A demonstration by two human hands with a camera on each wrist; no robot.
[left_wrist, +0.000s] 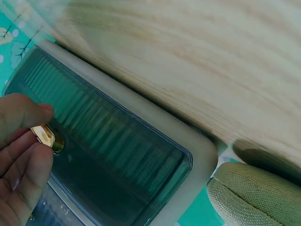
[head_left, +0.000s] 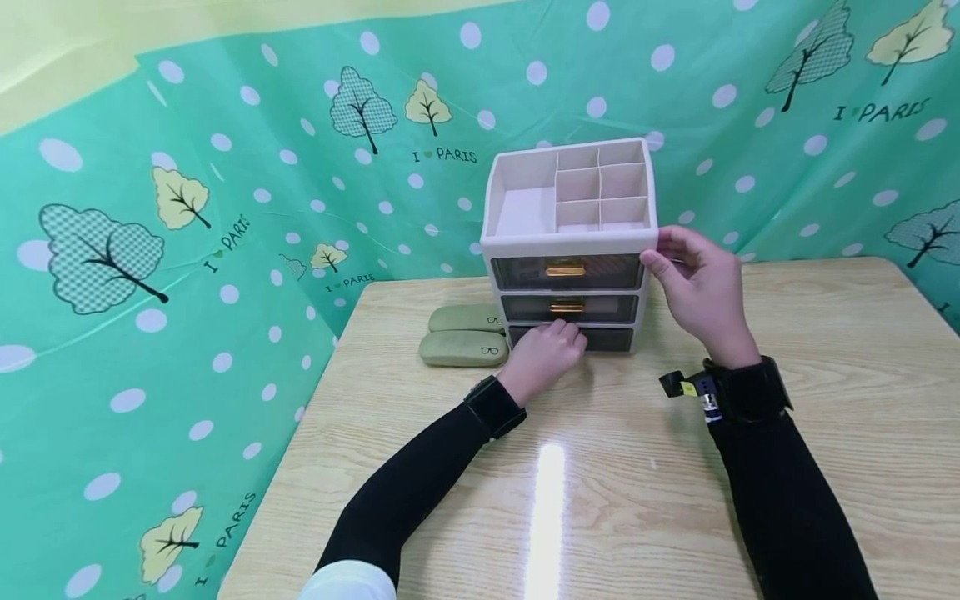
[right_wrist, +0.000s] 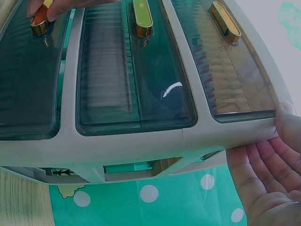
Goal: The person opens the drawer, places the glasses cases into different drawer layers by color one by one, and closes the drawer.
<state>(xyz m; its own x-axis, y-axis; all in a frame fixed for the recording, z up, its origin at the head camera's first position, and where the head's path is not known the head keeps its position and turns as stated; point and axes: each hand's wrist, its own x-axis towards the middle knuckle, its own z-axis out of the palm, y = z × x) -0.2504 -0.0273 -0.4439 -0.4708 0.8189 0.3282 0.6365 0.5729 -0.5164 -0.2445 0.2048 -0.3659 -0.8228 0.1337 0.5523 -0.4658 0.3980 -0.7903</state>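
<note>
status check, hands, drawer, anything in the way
Left hand pinching gold handle of bottom drawer. Right hand gripping organizer near its top. Two green cases alongside, likely not blocking.

i see green tree-print cloth [head_left: 457,225] across the top. the wooden table [head_left: 847,375] below shows a bright streak [head_left: 546,517], bottom centre.

White organizer [head_left: 570,242], bottom drawer [head_left: 609,339] perhaps ajar

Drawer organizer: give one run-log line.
left hand: pinches gold handle of bottom drawer | right hand: holds drawer organizer | glasses cases: alongside
</note>
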